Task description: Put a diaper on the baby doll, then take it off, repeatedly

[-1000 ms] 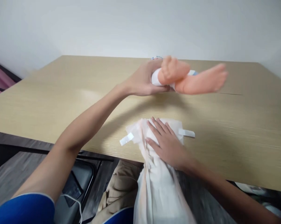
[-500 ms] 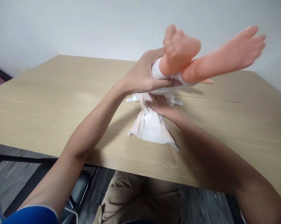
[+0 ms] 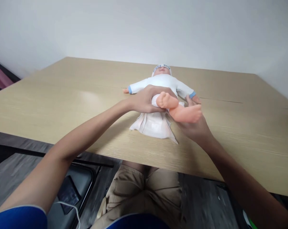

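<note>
A baby doll (image 3: 162,82) in a white top with blue cuffs and a printed headband lies on its back on the table, its feet toward me. My left hand (image 3: 146,98) is closed around its lower legs, just above the bare feet (image 3: 168,101). My right hand (image 3: 198,128) is beside and behind the doll's other foot (image 3: 187,114). One of its digits points upward near the doll's cuff, while the foot hides most of the fingers. Under the legs, a white diaper (image 3: 154,125) lies spread on the tabletop, its front part flared toward me.
The light wooden table (image 3: 62,117) reaches back to a pale wall (image 3: 110,28). Below its front edge, a dark chair seat (image 3: 79,181) holds a phone (image 3: 68,194) with a white cable. Pink fabric (image 3: 0,74) shows at the far left.
My left hand has lowered the doll's legs, so its torso and head now show. My right hand has left the diaper and moved right and up beside the doll's foot.
</note>
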The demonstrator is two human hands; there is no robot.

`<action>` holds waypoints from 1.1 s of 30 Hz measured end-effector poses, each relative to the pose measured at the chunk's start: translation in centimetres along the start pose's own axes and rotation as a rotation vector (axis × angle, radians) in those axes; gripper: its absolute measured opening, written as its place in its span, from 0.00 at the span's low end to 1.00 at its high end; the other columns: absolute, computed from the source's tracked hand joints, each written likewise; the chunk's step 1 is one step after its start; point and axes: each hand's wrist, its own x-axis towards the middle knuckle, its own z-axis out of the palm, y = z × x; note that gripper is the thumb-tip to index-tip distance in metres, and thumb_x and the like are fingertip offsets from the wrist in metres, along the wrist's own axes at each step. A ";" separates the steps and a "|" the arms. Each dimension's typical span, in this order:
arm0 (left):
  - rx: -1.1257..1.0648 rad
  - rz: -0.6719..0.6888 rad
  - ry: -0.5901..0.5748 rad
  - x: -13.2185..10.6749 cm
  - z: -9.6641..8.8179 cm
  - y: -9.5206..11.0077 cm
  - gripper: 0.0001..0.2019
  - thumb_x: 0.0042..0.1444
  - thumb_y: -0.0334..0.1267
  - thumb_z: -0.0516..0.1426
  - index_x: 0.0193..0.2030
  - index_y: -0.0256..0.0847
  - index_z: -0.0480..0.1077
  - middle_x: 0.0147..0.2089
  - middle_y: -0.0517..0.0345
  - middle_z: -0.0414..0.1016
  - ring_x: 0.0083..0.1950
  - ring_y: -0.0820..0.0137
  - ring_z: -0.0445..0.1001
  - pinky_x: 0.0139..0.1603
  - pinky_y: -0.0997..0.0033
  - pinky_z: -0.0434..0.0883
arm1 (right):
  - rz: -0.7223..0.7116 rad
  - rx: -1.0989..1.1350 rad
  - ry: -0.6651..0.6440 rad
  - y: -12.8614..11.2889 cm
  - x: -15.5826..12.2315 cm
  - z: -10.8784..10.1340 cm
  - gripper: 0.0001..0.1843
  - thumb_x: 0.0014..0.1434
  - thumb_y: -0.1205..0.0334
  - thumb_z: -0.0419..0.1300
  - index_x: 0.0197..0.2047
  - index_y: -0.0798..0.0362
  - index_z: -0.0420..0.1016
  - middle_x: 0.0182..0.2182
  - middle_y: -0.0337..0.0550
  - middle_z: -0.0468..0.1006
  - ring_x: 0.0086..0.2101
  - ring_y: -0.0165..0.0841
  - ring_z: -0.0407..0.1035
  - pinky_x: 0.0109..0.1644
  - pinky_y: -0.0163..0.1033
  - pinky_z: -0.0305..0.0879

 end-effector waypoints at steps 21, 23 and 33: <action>0.376 -0.020 -0.295 -11.8 -1.9 -2.5 0.29 0.61 0.32 0.65 0.70 0.49 0.78 0.80 0.46 0.72 0.84 0.46 0.62 0.83 0.35 0.63 | -0.430 -0.183 -0.072 3.7 -1.2 0.9 0.21 0.72 0.68 0.51 0.59 0.45 0.80 0.67 0.52 0.78 0.70 0.48 0.68 0.74 0.62 0.65; 0.408 -0.014 -0.311 -12.1 -1.6 -2.6 0.32 0.60 0.28 0.63 0.72 0.49 0.76 0.81 0.47 0.70 0.85 0.47 0.60 0.84 0.35 0.61 | -0.437 -0.175 -0.081 3.8 -1.1 1.0 0.21 0.72 0.68 0.51 0.58 0.45 0.80 0.67 0.53 0.77 0.70 0.48 0.68 0.74 0.62 0.65; 0.469 -0.067 -0.391 -11.9 -1.6 -2.2 0.38 0.55 0.18 0.58 0.71 0.49 0.76 0.83 0.49 0.67 0.87 0.52 0.58 0.86 0.39 0.59 | -0.419 -0.133 -0.101 3.2 -0.6 0.3 0.24 0.68 0.73 0.49 0.55 0.49 0.84 0.64 0.54 0.80 0.66 0.48 0.72 0.72 0.63 0.69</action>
